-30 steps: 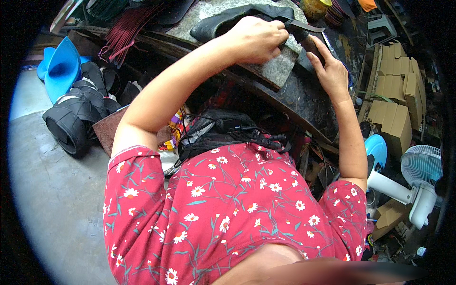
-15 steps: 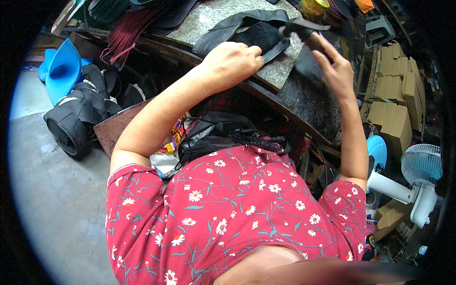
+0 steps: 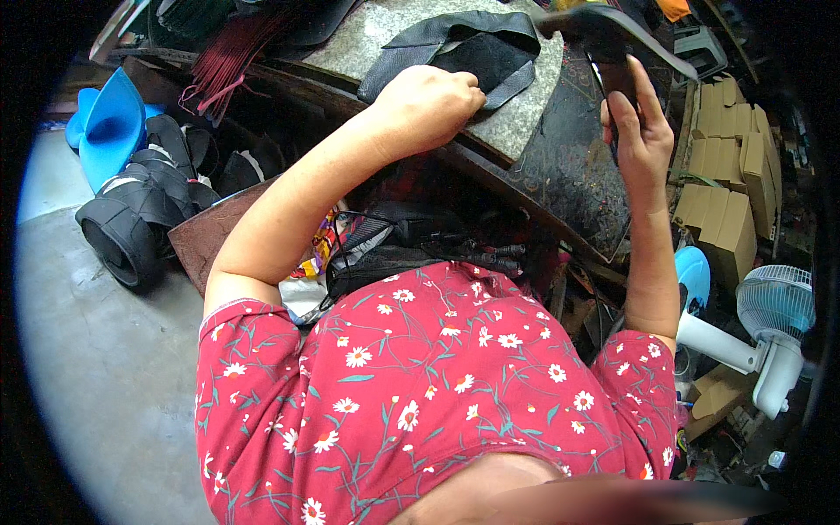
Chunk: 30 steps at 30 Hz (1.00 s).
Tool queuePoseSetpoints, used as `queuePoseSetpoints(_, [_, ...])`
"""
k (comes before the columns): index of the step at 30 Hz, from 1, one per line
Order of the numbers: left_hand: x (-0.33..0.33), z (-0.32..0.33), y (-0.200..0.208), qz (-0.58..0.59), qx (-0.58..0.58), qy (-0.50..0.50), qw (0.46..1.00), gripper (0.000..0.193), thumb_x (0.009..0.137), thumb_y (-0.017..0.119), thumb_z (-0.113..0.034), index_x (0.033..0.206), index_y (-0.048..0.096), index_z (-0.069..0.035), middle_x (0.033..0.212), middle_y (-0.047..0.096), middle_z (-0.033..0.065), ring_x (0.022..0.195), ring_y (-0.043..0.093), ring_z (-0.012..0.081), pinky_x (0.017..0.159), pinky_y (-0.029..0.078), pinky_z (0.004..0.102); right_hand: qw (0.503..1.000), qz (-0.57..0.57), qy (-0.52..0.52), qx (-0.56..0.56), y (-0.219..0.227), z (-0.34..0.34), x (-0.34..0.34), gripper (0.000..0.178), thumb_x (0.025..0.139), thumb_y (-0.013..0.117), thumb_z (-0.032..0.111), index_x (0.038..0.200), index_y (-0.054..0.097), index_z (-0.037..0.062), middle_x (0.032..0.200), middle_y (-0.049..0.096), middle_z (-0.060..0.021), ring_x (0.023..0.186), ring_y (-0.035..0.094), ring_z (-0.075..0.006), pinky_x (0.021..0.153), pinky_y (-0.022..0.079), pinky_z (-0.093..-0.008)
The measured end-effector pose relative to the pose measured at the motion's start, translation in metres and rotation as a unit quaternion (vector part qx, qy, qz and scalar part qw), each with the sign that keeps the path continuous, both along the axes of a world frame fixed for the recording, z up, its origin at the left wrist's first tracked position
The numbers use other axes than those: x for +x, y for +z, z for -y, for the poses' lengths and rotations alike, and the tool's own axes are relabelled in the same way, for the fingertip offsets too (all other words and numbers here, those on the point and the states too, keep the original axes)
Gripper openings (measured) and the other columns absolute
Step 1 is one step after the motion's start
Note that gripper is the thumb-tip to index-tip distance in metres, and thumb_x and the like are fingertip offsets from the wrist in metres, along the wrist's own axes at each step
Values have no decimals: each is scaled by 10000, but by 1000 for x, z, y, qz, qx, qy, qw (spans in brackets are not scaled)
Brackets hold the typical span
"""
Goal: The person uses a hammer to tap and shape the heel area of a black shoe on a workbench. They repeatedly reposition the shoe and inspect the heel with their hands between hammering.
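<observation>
Left grip (image 3: 429, 103) is touching the near edge of a black leather piece (image 3: 486, 54); its fingers are curling inward, tips hidden, so cannot tell if clamped. Right grip (image 3: 639, 127) is clamping a hammer (image 3: 619, 80) by its dark handle. Between grips, the stone slab (image 3: 529, 118) is ending; bare surface (image 3: 573, 166) is stretching nearer. Slab is showing speckles; leather is curving, grainy, beyond left grip.

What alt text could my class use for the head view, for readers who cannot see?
A person's right hand grips a hammer, while the left hand rests on a black leather-like piece on a grey stone slab. A red floral shirt fills the lower middle; cardboard boxes and a white fan stand at right.
</observation>
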<state>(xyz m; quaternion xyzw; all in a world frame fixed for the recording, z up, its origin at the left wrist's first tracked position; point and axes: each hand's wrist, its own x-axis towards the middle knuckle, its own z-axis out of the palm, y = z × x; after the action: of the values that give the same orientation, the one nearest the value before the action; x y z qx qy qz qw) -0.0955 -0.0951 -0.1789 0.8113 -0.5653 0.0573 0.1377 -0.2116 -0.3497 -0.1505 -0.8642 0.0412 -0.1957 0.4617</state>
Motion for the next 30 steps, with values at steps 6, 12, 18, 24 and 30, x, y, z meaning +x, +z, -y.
queuePoseSetpoints(6, [-1,-1,-3,16,-15,-6,1000,75,799,620,-107,840,675,-77,875,657,99,799,699,291,697,572,399,948,-63,38,-310,-10,-6,2,445,921,647,421,1351,586,319,1049,710,-143,867,695,-355,717,561,-406])
queuePoseSetpoints(12, [-5,-1,-5,16,-20,6,1000,81,819,606,-119,858,665,-78,867,644,96,793,698,281,690,573,391,962,117,45,-242,-3,-15,1,483,929,677,292,1386,562,187,1112,724,-102,906,730,-272,746,576,-377])
queuePoseSetpoints(18, [-5,-2,-7,8,0,-3,1000,56,808,623,-117,842,624,-72,859,615,93,796,677,279,682,560,387,956,-10,30,-291,-6,-8,3,425,920,647,387,1335,599,308,1169,692,-76,971,694,-293,784,560,-362])
queuePoseSetpoints(24, [-3,1,-8,13,-8,-3,1000,54,808,621,-123,822,605,-73,853,607,93,790,667,283,680,557,389,933,-105,-40,-341,-13,11,11,410,947,599,431,1350,569,361,1018,709,-159,882,691,-365,720,561,-433])
queuePoseSetpoints(30, [-6,0,-8,18,-20,13,1000,48,818,607,-123,827,609,-75,853,606,88,789,669,279,674,556,384,963,73,-39,-257,-19,23,14,384,961,581,439,1336,587,360,1117,698,-125,942,687,-345,751,563,-396])
